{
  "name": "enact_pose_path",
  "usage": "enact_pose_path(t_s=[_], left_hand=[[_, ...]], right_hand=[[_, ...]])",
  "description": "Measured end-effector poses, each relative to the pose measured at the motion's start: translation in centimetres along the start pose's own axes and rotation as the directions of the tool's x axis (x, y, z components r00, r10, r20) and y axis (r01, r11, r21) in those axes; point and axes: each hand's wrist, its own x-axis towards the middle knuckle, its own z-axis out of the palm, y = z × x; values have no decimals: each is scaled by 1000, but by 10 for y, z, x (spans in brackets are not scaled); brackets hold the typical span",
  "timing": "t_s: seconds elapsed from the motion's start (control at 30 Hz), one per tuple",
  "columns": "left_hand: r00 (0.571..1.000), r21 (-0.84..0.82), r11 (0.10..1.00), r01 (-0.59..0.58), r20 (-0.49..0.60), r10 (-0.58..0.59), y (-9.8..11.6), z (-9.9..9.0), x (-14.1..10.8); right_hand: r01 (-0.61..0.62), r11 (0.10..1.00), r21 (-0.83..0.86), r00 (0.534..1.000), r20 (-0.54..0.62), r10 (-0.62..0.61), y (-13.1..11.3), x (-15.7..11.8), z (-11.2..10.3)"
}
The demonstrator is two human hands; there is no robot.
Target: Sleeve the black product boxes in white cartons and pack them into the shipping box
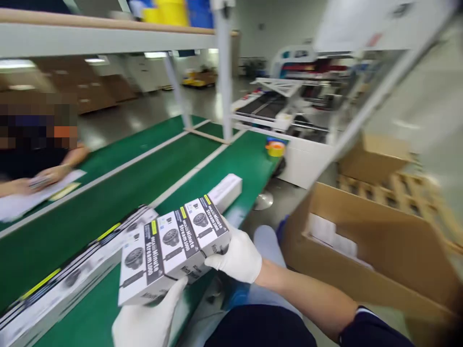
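Both my hands wear white gloves and squeeze a row of three printed product boxes [179, 241] between them, tilted above the green work surface. My left hand [150, 318] grips the near-left end of the row, its thumb on the lower front edge. At the right end, my right hand [237, 255] is closed on the last box, thumb in front and the other fingers partly hidden behind. Each box is white and black, with a fan-like picture and "Minute Stream 1000" lettering. Left of them, a long line of similar boxes [72, 277] stands on the surface.
A white box [227, 190] lies beyond the held row. Tape rolls [275, 147] sit at the far end of the green surface [202, 173]. To the right stands an open carton [361, 279] with white boxes inside, near a wooden pallet [408, 197]. A co-worker's hands [43, 180] hold something across the table.
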Motion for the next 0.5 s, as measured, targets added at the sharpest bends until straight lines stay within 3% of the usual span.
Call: enact_pose_path(t_s=[0.07, 0.1, 0.13, 0.2, 0.23, 0.3, 0.33, 0.37, 0.4, 0.5], left_hand=[[969, 57, 974, -218, 127, 210, 62, 14, -8], [920, 32, 938, -344, 213, 330, 98, 27, -16], [839, -34, 886, -463, 305, 450, 136, 44, -27], [607, -252, 739, -625, 438, 663, 213, 91, -58], [483, -375, 666, -645, 475, 735, 251, 120, -75], [249, -575, 569, -588, 541, 803, 320, 190, -112], [156, -626, 568, -534, 587, 794, 349, 227, -130], [105, -640, 605, -474, 641, 761, 374, 266, -149], [87, -606, 693, -390, 725, 683, 394, 304, -166], [32, -486, 808, -332, 850, 525, 429, 407, -212]], right_hand=[[-107, 993, 43, 972, -207, 113, 5, -35, -69], [-167, 984, 61, 936, -304, 178, 10, -57, -106], [-240, 969, 61, 888, -389, 245, 16, -82, -143], [-410, 911, 35, 761, -539, 363, 37, -135, -215], [-517, 856, 16, 681, -598, 422, 52, -162, -250], [-674, 737, 51, 535, -654, 535, 91, -211, -312], [-731, 667, 142, 451, -634, 629, 114, -233, -338], [-759, 593, 269, 356, -591, 724, 139, -252, -360], [-769, 543, 337, 300, -559, 773, 165, -269, -378], [-774, 400, 492, 163, -455, 875, 241, -305, -409]])
